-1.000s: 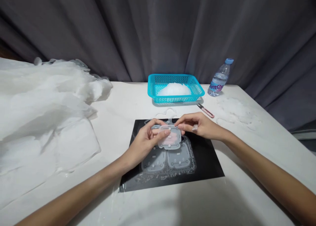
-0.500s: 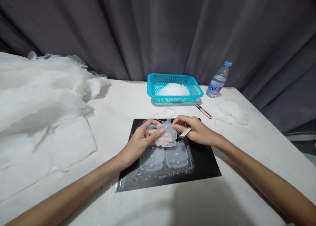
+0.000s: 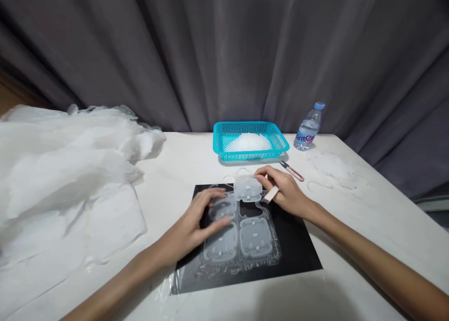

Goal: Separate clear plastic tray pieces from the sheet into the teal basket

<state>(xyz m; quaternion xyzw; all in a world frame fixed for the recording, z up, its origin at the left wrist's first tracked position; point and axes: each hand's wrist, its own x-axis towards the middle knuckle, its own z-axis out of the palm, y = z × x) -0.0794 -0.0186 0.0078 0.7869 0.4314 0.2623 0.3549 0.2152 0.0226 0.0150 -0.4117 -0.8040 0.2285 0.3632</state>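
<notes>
My right hand (image 3: 286, 192) pinches the corner of a translucent, rounded-square silicone piece (image 3: 247, 188), raised over the far edge of a black mat (image 3: 298, 253). The same hand also keeps a pale, flat-handled tool (image 3: 271, 194) tucked in its fingers; its kind is not clear. My left hand (image 3: 196, 220) is open, fingers spread over the left side of a clear moulded sheet (image 3: 255, 237) on the mat. Several similar rounded-square pieces sit in that sheet. A dark gap shows at its upper right, just below the raised piece.
A turquoise basket (image 3: 250, 156) with a heap of white pieces stands at the back. Beside it are pink-handled thread snips (image 3: 293, 171) and a water bottle (image 3: 308, 129). Clear scraps (image 3: 333, 169) lie at right. A big pile of translucent sheets (image 3: 70, 171) covers the left side.
My left hand has let go of the silicone piece and moved down-left onto the sheet, fingers spreading. My right hand now holds the piece alone. The view has tilted up slightly.
</notes>
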